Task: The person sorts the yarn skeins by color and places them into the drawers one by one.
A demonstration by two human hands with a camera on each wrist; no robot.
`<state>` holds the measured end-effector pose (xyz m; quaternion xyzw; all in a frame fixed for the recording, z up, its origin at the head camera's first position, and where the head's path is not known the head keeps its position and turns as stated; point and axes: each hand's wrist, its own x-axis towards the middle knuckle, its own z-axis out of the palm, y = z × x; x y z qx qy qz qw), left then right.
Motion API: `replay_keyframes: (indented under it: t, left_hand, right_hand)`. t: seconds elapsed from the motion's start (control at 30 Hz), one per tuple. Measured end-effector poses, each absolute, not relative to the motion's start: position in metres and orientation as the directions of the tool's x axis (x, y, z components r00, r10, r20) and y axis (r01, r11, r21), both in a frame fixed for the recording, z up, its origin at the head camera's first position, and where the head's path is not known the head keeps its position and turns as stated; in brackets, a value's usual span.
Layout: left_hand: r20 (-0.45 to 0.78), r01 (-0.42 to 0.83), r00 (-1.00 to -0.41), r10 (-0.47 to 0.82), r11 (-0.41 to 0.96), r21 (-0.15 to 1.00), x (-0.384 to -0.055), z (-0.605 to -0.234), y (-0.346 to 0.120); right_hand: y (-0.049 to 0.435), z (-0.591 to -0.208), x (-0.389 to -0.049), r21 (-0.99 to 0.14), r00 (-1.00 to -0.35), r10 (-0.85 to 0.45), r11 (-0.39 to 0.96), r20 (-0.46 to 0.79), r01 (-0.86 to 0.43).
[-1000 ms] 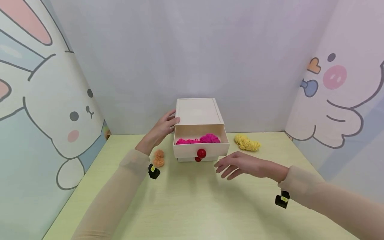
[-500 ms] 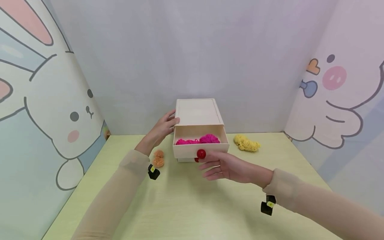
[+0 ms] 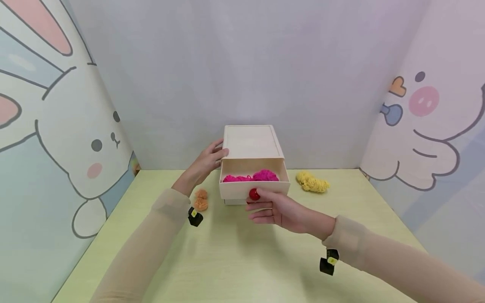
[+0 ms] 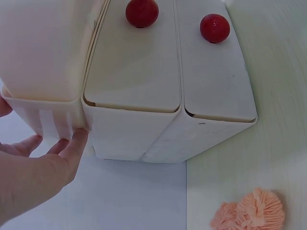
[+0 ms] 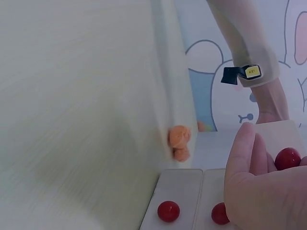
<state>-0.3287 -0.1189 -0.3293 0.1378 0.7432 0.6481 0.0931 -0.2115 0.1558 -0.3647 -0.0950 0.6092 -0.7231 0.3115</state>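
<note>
White drawer, likely light, stiff; handhold, red knob: right hand there, pinch unclear; left hand, fingers extended, against casing.

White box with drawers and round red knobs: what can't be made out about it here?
Underside of the bright pink yarn: head view, hidden by the front of the open white top drawer.
Contents of the two white lower drawers: all three views, shut behind their fronts.
Top drawer's round red knob: left wrist view, outside the upper edge.
</note>
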Motion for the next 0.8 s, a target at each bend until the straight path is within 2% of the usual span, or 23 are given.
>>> replay_keyframes:
  t: [0.5, 0.8]
  left_hand:
    - [0.022, 0.063, -0.947, 0.321, 0.118, 0.991, -0.33, -0.328, -0.117]
    - [0.021, 0.056, -0.947, 0.32, 0.102, 0.993, -0.332, -0.329, -0.117]
  right_hand:
    - [0.152, -0.361, -0.24, -0.943, -0.817, -0.534, -0.102, -0.217, 0.318]
    - [0.15, -0.36, -0.257, -0.958, -0.837, -0.505, -0.067, -0.209, 0.28]
